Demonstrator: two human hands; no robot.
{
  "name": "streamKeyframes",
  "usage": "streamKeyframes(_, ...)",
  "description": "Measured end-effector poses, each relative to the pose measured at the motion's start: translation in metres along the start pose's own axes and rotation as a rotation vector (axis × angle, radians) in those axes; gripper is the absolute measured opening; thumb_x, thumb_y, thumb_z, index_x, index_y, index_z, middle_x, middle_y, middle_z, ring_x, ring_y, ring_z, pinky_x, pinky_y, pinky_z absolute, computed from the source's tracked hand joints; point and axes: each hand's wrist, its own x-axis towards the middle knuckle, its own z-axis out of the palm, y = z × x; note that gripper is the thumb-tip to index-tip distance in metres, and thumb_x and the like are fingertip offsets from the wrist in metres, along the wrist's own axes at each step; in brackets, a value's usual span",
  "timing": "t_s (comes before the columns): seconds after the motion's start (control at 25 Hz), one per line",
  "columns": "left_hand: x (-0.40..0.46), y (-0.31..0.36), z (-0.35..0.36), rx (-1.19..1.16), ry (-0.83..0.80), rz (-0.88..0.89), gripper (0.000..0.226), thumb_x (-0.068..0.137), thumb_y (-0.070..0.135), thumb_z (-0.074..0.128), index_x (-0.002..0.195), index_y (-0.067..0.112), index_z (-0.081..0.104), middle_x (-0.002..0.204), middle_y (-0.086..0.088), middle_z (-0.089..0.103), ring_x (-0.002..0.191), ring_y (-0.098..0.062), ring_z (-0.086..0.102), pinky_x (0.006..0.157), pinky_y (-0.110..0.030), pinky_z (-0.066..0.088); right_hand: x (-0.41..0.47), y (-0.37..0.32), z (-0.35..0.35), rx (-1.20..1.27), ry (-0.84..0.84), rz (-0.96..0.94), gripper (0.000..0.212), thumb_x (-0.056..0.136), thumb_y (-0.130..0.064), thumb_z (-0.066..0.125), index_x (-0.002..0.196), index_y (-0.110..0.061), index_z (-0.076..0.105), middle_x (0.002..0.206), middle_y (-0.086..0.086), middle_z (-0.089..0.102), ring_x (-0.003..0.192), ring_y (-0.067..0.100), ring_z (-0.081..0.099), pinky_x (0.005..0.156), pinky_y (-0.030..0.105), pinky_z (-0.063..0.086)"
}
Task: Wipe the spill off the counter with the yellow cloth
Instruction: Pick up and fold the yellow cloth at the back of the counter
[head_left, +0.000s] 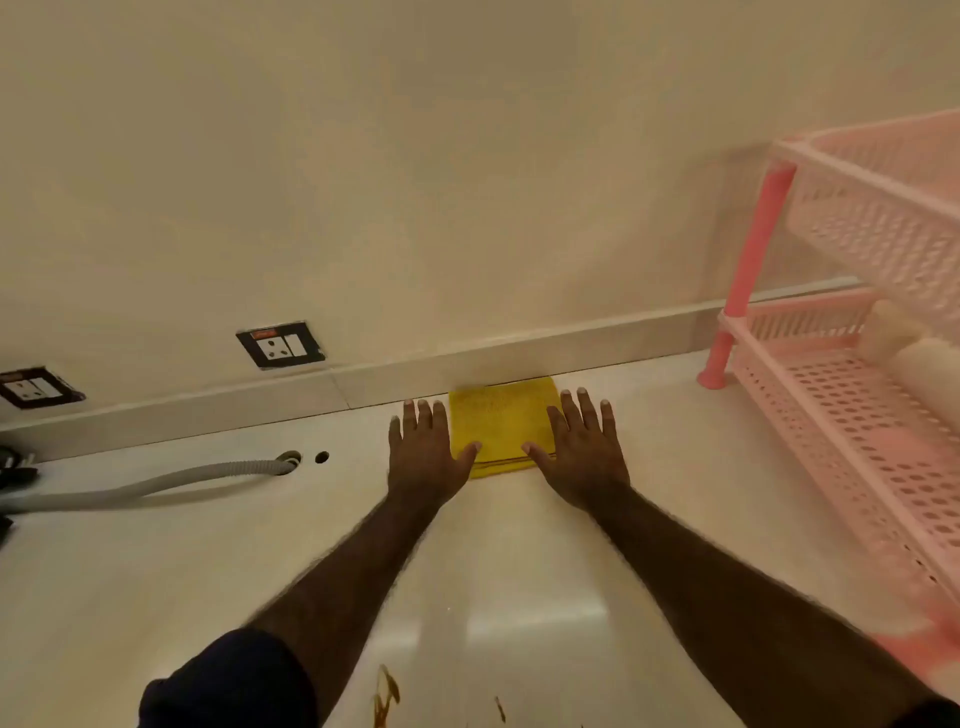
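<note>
Folded square yellow terry cloth (500, 426) lying flat on the pale glossy stone counter (519, 561), pushed right back against the low white upstand (363, 387) at the foot of the cream wall. Well apart from the mess: brown sticky-looking spill (387, 696) streaked near the bottom edge of view, close to the body, with a smaller brown fleck (500, 709) just to its right.

Both arms stretched full length because of that far placement. Left hand (423, 452) flat, palm down, fingers straight and close together, thumb angled inward onto the cloth's near left edge. Right hand (584, 449) mirrored, fingers slightly spread, thumb touching the near right edge. Nothing clamped yet; 2 hands bracketing the cloth, likely to gather or drag it without unfolding. Whether the palms press the counter or hover just above, impossible to tell.

Judged as the very start: cloth not yet lifted, spill untouched. Next move likely a pull toward the body.

Grey ribbed hose (156, 480) entering 1 of 2 counter holes at left, clear of the path. Pink perforated plastic 2-tier rack (841, 374) at right, near the right forearm; some care needed there. 2 black-framed wall sockets (280, 345) above the upstand, away from any wet work.
</note>
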Motion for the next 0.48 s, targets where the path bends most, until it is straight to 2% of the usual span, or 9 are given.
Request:
streamKeyframes(0.08, 0.009, 0.008, 0.017, -0.042, -0.031, -0.043, 0.084, 0.097, 0.067, 0.050, 0.150, 0.002, 0.040, 0.156, -0.023, 0.046, 0.149, -0.039, 0.034, 0.118, -0.051, 0.033, 0.010, 0.007, 0.013, 0.040, -0.014, 0.062, 0.086, 0.101, -0.072, 0.028, 0.163, -0.013, 0.030, 0.175, 0.017, 0.023, 0.164, 0.036, 0.010, 0.133, 0.058, 0.004)
streamKeyframes(0.16, 0.016, 0.015, 0.032, -0.081, -0.024, -0.102, 0.072, 0.094, 0.065, 0.055, 0.130, 0.003, 0.055, 0.132, -0.021, 0.062, 0.126, -0.039, 0.052, 0.100, -0.048, 0.047, 0.019, 0.010, 0.024, 0.105, -0.024, 0.113, 0.083, 0.102, -0.069, 0.036, 0.160, -0.010, 0.034, 0.170, 0.020, 0.033, 0.161, 0.039, 0.020, 0.133, 0.057, 0.010)
streamKeyframes(0.2, 0.019, 0.019, 0.038, -0.119, -0.024, -0.146, 0.069, 0.093, 0.065, 0.057, 0.123, 0.003, 0.058, 0.125, -0.020, 0.063, 0.118, -0.038, 0.054, 0.094, -0.047, 0.049, 0.025, 0.010, 0.029, 0.151, -0.023, 0.127, 0.081, 0.101, -0.067, 0.041, 0.158, -0.009, 0.036, 0.167, 0.021, 0.038, 0.159, 0.040, 0.026, 0.132, 0.056, 0.015)
streamKeyframes(0.36, 0.037, 0.033, 0.046, -0.227, -0.061, -0.311, 0.067, 0.092, 0.060, 0.064, 0.123, 0.001, 0.056, 0.126, -0.022, 0.058, 0.119, -0.041, 0.054, 0.096, -0.049, 0.049, 0.047, 0.002, 0.027, 0.321, -0.009, 0.171, 0.079, 0.093, -0.052, 0.068, 0.153, -0.007, 0.041, 0.151, 0.020, 0.056, 0.140, 0.041, 0.049, 0.119, 0.051, 0.040)
streamKeyframes(0.48, 0.054, 0.037, 0.043, -0.343, -0.180, -0.410, 0.064, 0.092, 0.049, 0.070, 0.130, 0.002, 0.051, 0.134, -0.022, 0.057, 0.126, -0.041, 0.054, 0.103, -0.051, 0.048, 0.059, -0.008, 0.026, 0.427, 0.004, 0.207, 0.079, 0.086, -0.037, 0.078, 0.151, -0.009, 0.043, 0.142, 0.020, 0.059, 0.128, 0.042, 0.056, 0.107, 0.051, 0.047)
